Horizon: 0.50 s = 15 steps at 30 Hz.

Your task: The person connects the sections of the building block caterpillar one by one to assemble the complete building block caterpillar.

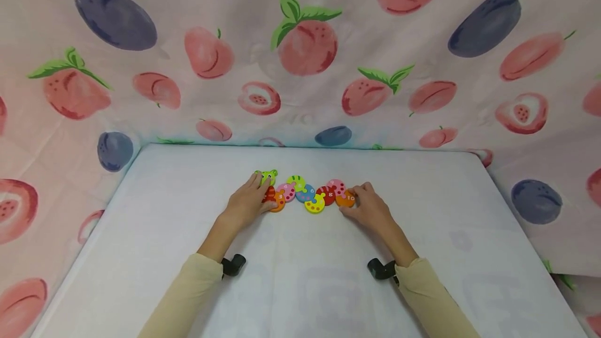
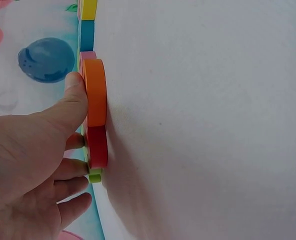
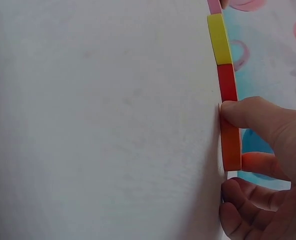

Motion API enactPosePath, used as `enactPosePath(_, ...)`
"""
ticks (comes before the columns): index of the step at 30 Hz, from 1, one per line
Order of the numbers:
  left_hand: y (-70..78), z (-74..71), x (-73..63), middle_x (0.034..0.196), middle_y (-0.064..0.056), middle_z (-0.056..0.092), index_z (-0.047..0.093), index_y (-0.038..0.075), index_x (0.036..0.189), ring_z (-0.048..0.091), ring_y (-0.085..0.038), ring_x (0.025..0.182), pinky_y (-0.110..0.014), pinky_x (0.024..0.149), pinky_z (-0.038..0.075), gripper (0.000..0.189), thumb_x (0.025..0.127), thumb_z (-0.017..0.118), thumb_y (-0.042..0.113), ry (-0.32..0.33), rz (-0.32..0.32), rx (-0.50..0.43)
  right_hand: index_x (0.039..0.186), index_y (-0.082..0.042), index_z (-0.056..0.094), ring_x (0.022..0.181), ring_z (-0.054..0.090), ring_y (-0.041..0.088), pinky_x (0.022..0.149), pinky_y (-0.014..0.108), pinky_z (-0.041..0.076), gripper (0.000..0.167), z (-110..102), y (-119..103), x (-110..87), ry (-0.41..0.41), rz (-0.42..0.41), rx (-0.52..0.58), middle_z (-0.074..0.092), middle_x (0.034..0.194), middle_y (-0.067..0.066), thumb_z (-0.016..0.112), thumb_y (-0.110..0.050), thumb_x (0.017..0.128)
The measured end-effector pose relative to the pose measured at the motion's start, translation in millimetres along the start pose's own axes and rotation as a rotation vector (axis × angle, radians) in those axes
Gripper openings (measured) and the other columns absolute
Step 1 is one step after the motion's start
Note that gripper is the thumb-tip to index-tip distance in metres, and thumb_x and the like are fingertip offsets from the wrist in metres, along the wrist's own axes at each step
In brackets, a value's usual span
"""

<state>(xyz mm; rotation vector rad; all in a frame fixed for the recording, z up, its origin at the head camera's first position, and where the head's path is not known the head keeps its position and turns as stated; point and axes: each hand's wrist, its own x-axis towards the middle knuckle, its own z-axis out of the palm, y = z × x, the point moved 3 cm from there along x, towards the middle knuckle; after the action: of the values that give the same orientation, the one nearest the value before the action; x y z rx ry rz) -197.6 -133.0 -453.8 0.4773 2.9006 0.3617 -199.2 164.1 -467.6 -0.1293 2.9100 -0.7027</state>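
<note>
A row of round, flat, numbered caterpillar puzzle pieces (image 1: pixel 305 192) lies joined on the white table, in pink, blue, yellow, red, orange and lime. At its left end is a lime green head piece (image 1: pixel 269 175) with eyes, partly hidden by my left hand (image 1: pixel 246 201). That hand rests over the head and the red piece (image 2: pixel 97 146), its thumb touching the orange piece (image 2: pixel 96 92) and its fingers loosely extended. At the other end, my right hand (image 1: pixel 373 207) pinches the orange piece marked 10 (image 1: pixel 346 198) between thumb and index finger, the other fingers curled loosely.
White cloth covers the table (image 1: pixel 300 275), its back edge meeting a fruit-printed curtain (image 1: pixel 253 25) just beyond the pieces. A black wrist camera (image 1: pixel 233 265) sits at the left cuff and another black camera (image 1: pixel 380 269) at the right.
</note>
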Motion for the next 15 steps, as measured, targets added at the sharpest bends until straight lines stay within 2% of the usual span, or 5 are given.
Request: enactPosePath(15,-1.9,0.1,-0.5,0.158,-0.021,0.026,0.036,0.007,0.149,0.023,-0.036,0.148,-0.047,0.118,0.03,0.074,0.091,0.06,0.047,0.013,-0.004,-0.003,0.128,-0.002,0.058,0.098,0.054,0.026,0.087,0.04,0.055,0.056,4.0,-0.3,1.1,0.003,0.009,0.012,0.052,0.115,0.016,0.075,-0.032,0.083)
